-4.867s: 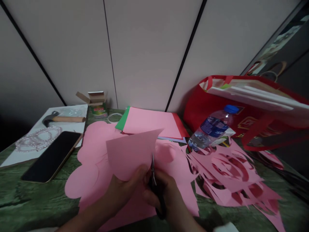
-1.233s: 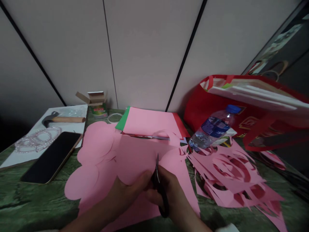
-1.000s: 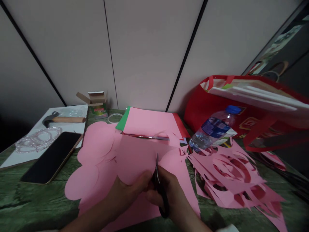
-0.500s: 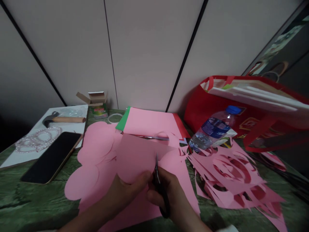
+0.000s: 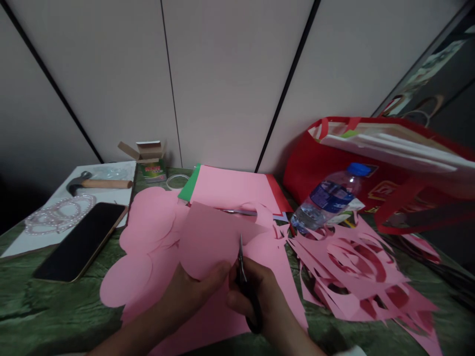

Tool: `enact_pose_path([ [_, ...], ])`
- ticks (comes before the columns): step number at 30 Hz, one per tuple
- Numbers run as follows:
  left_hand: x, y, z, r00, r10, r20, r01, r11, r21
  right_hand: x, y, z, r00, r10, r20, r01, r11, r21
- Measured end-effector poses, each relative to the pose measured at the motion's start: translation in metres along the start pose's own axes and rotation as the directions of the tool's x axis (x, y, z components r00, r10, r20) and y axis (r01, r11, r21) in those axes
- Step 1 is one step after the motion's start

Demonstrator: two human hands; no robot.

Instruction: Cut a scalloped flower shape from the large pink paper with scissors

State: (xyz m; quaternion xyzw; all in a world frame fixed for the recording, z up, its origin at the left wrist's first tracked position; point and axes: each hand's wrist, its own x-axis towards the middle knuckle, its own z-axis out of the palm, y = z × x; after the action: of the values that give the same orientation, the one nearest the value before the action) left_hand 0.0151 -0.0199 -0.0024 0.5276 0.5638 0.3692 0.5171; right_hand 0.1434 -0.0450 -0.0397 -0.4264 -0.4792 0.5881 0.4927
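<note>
My left hand (image 5: 198,291) pinches a sheet of pink paper (image 5: 208,240) near its lower edge, thumb on top. Black-handled scissors (image 5: 245,287) are in my right hand (image 5: 265,291), fingers wrapped round the handles. Their blades point away from me and meet the pink paper, which has a rounded cut edge on the near side. A curled pink strip (image 5: 263,215) stands up beyond the blades. Beneath both hands lies a larger pink sheet (image 5: 215,324). Rounded pink cut-outs (image 5: 126,279) are piled at its left side.
Cut pink scraps (image 5: 352,267) heap up at right, below a tilted water bottle (image 5: 326,198) and a red bag (image 5: 308,158). Coloured paper (image 5: 233,188) lies at the back. Leftward are a phone (image 5: 81,242), a hammer (image 5: 100,183), pearl-like bead strings (image 5: 59,212) and a small opened box (image 5: 153,168).
The pink paper in my left hand has tilted slightly, its far edge a little higher. Both hands and the scissors stay almost in place.
</note>
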Motion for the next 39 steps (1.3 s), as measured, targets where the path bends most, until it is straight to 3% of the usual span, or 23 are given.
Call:
enact_pose_path([
  [3, 0.0009, -0.0019, -0.0011, 0.999, 0.006, 0.038, -0.006, 1.0, 0.006, 0.0, 0.0013, -0.0007, 1.0, -0.016, -0.001, 0.016, 1.0, 0.02],
  [7, 0.0008, -0.003, -0.0006, 1.0, 0.021, -0.018, -0.021, 1.0, -0.022, -0.0004, 0.0016, -0.0005, 1.0, -0.002, 0.0, 0.002, 0.999, 0.039],
  [12, 0.0024, -0.0036, -0.0027, 0.998, 0.006, 0.062, -0.008, 0.999, 0.039, 0.0003, 0.0003, -0.0005, 1.0, 0.002, 0.009, -0.003, 0.998, 0.06],
  [17, -0.0007, -0.0005, -0.0001, 1.0, -0.002, -0.011, 0.002, 1.0, 0.005, -0.0001, 0.0024, 0.0007, 1.0, 0.022, 0.004, -0.022, 0.999, 0.033],
  [39, 0.0015, -0.0033, -0.002, 0.999, 0.053, -0.007, -0.053, 0.997, -0.059, -0.0011, 0.0025, 0.0011, 0.998, 0.069, -0.006, -0.068, 0.996, 0.063],
])
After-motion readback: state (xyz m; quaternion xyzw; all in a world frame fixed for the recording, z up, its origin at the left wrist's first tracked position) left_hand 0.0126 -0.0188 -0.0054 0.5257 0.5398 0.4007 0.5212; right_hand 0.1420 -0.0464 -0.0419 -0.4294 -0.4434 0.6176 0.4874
